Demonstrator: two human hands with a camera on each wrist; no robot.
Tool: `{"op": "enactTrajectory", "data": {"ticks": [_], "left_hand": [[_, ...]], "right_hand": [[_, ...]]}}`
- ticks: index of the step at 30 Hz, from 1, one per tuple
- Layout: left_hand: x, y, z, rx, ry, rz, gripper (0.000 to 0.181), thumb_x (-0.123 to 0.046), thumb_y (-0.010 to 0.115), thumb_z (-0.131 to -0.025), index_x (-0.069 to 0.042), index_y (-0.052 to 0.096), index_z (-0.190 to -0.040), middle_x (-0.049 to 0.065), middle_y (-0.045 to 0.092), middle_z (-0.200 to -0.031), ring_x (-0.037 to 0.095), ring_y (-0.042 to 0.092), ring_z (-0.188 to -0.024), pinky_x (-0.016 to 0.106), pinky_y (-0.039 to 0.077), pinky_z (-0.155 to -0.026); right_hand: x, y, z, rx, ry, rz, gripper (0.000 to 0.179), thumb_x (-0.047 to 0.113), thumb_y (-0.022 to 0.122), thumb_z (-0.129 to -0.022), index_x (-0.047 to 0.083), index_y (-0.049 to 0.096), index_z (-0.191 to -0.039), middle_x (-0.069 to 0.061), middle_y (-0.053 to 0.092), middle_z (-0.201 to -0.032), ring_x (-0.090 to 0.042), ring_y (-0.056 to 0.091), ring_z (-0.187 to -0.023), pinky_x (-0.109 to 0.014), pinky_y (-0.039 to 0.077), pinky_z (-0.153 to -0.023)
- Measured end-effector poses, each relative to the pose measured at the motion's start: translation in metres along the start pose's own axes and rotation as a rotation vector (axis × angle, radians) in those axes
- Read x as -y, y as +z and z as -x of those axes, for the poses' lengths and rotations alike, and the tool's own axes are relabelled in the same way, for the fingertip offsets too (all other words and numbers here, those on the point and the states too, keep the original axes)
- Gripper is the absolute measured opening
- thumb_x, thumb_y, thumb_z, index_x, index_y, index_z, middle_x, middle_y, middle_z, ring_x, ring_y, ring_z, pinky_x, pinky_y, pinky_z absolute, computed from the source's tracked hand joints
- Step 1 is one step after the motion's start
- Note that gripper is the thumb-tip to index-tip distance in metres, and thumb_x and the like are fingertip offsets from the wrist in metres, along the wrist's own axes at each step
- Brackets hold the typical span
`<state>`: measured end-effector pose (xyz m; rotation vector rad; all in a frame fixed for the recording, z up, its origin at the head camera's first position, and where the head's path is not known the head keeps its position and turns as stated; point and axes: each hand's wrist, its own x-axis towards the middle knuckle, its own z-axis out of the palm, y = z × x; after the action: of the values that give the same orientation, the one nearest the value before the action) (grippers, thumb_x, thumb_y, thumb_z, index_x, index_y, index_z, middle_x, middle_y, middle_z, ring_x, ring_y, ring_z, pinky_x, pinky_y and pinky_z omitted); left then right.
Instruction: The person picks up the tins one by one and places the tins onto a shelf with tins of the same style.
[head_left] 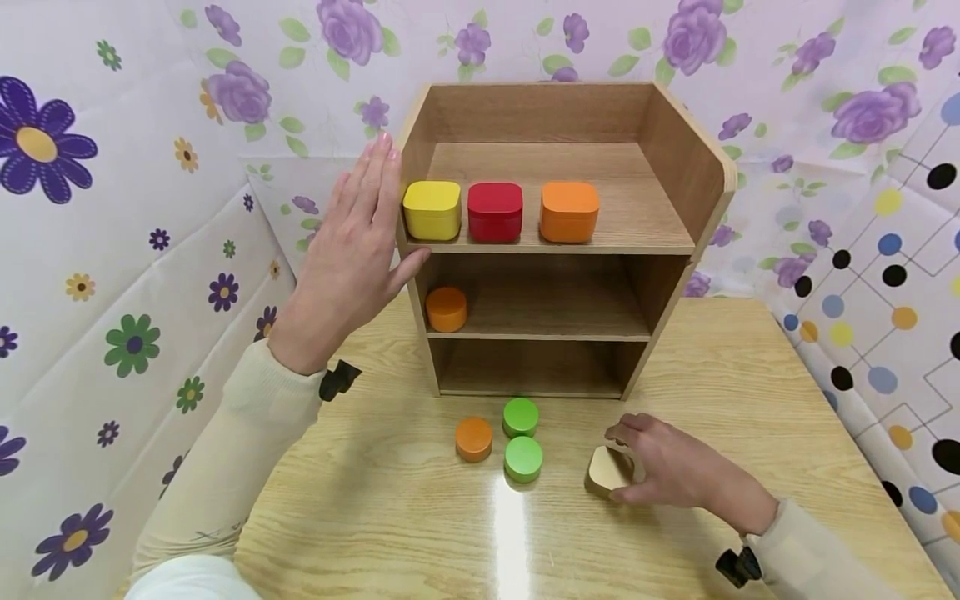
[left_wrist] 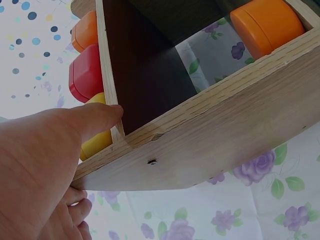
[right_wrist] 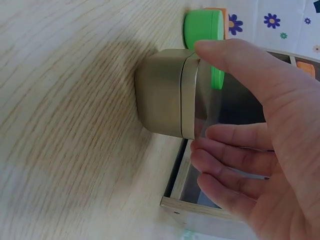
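My left hand (head_left: 352,225) lies along the left side of a wooden shelf unit (head_left: 540,336), fingers straight and thumb over its front edge. In the left wrist view the thumb (left_wrist: 97,120) rests at the top board's corner, beside a yellow box (head_left: 432,211). On the table, my right hand (head_left: 671,462) spans a gold rounded box (head_left: 609,469), thumb at one side and fingertips at the other. The right wrist view shows the box (right_wrist: 162,92) upright, the thumb tip and curled fingers right at its lid edges.
A red box (head_left: 495,212) and an orange box (head_left: 570,212) share the top shelf with the yellow one. An orange round box (head_left: 446,309) sits on the middle shelf. Before the unit lie an orange round box (head_left: 474,439) and two green ones (head_left: 521,417). Patterned cloth surrounds the table.
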<state>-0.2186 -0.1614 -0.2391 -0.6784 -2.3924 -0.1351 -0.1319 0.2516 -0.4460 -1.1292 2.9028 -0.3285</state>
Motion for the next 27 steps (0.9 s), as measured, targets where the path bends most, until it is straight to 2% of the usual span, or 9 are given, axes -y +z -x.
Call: {"op": "enactTrajectory", "data": {"ticks": [6, 11, 16, 22, 27], "left_hand": [[-0.001, -0.001, 0.000, 0.006, -0.003, 0.001, 0.104, -0.031, 0.076, -0.097, 0.003, 0.009, -0.168, 0.019, 0.010, -0.178, 0.035, 0.013, -0.167, 0.053, 0.018, -0.135], [-0.001, -0.001, 0.000, 0.007, -0.005, 0.013, 0.103, -0.030, 0.077, -0.097, 0.002, 0.009, -0.168, 0.018, 0.010, -0.179, 0.034, 0.013, -0.167, 0.053, 0.017, -0.135], [-0.001, 0.000, 0.000, 0.009, -0.002, 0.015, 0.103, -0.030, 0.077, -0.097, 0.002, 0.009, -0.168, 0.018, 0.009, -0.179, 0.034, 0.013, -0.167, 0.052, 0.017, -0.135], [0.000, 0.000, -0.001, 0.010, 0.001, 0.016, 0.103, -0.030, 0.076, -0.098, 0.003, 0.008, -0.168, 0.018, 0.008, -0.179, 0.034, 0.012, -0.167, 0.053, 0.018, -0.135], [0.000, 0.000, 0.000, 0.008, -0.002, 0.019, 0.104, -0.030, 0.077, -0.097, 0.002, 0.008, -0.168, 0.018, 0.008, -0.179, 0.035, 0.013, -0.166, 0.054, 0.019, -0.134]], "right_hand": [[0.000, 0.002, -0.002, -0.019, 0.001, 0.020, 0.064, 0.047, 0.092, -0.073, 0.002, 0.072, -0.114, -0.006, 0.072, -0.106, -0.015, 0.069, -0.091, -0.031, 0.062, -0.078], [0.001, 0.006, -0.005, -0.019, -0.009, 0.025, 0.056, 0.043, 0.091, -0.069, 0.006, 0.071, -0.106, 0.003, 0.065, -0.093, -0.002, 0.053, -0.077, -0.020, 0.051, -0.065], [0.002, 0.004, -0.008, 0.021, -0.024, -0.034, 0.043, 0.035, 0.089, -0.069, 0.011, 0.067, -0.098, 0.007, 0.058, -0.085, 0.000, 0.045, -0.074, -0.017, 0.044, -0.062], [0.000, -0.026, -0.013, 0.144, -0.052, -0.259, 0.028, 0.017, 0.083, -0.069, 0.015, 0.063, -0.089, 0.005, 0.058, -0.080, 0.001, 0.046, -0.071, -0.017, 0.044, -0.060], [-0.002, -0.065, -0.021, 0.258, -0.061, -0.287, 0.026, 0.021, 0.083, -0.072, 0.021, 0.065, -0.091, 0.010, 0.061, -0.085, -0.002, 0.056, -0.078, -0.021, 0.050, -0.071]]}}
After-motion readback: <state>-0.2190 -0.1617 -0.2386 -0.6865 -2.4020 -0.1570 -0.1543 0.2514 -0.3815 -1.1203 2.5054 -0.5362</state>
